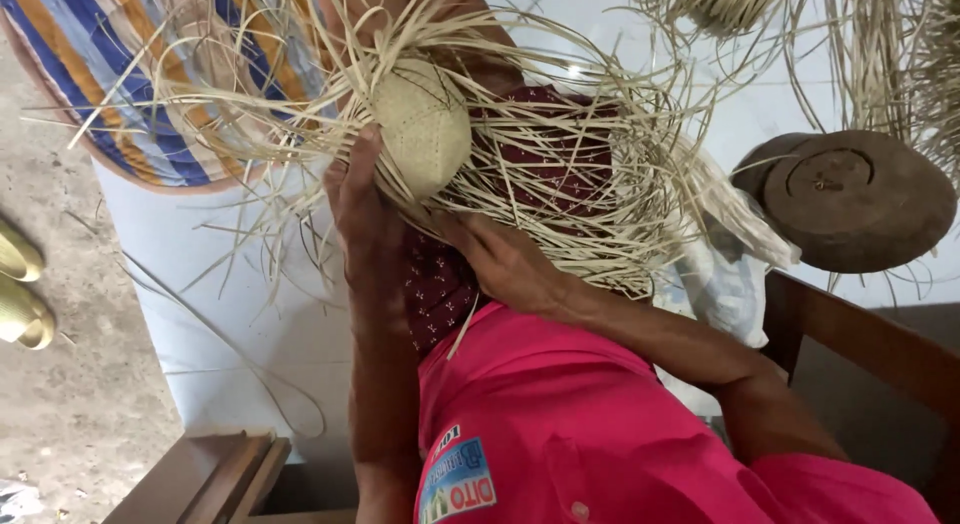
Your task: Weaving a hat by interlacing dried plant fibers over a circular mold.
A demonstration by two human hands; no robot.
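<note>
A small round woven straw piece (pixel 425 124) with many long loose strands fanning out from it rests over my lap, on a maroon patterned cloth (pixel 440 289). My left hand (pixel 360 204) grips its left edge, with the fingers pressed against the woven part. My right hand (pixel 500 264) holds it from below, fingers tucked in among the strands. My pink shirt (pixel 600 434) fills the bottom of the view.
A round dark wooden block (pixel 850 199) lies at the right, with more straw bundles (pixel 720 4) above it. A striped cloth (pixel 120 74) is at the upper left. Yellow sandals (pixel 20 294) sit on the concrete floor. Wooden chair parts (pixel 210 474) frame the bottom.
</note>
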